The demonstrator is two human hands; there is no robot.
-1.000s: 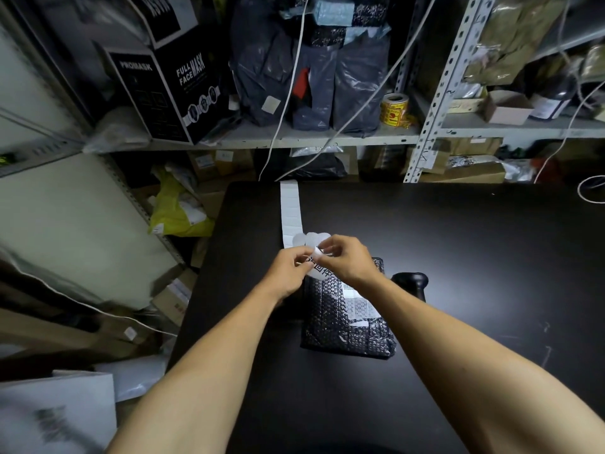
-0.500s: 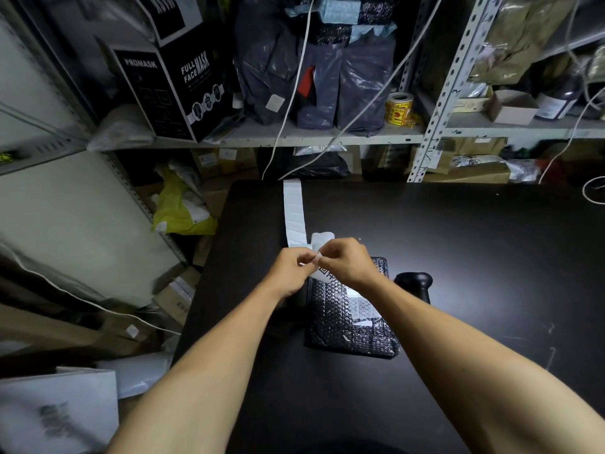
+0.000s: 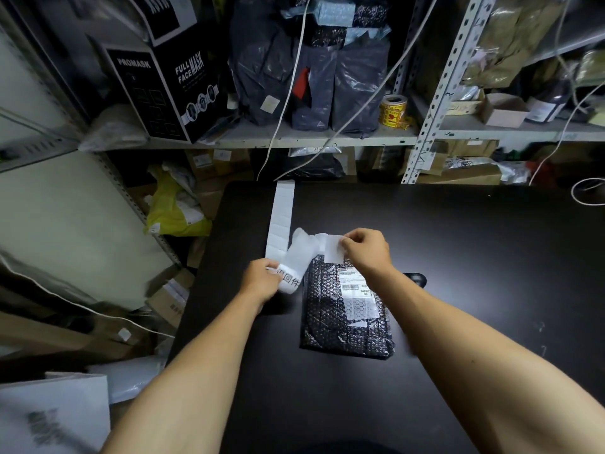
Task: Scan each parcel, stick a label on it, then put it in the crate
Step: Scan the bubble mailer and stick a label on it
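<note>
Since half a second ago, the hands have been pulled apart, and a white label [image 3: 334, 248] has been peeled off the strip [image 3: 284, 221]. At the middle of the frame, a black desk [image 3: 458, 244] is seen, with the black bubble-wrap parcel [image 3: 343, 316] laid flat on it. The printed end of the strip is gripped by the left hand [image 3: 262, 280]. The label is pinched by the right hand [image 3: 366, 249], just above the parcel's top edge.

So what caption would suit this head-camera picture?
Right hand peels a label from the strip held by the left hand, above a bubble-wrapped parcel.
</note>
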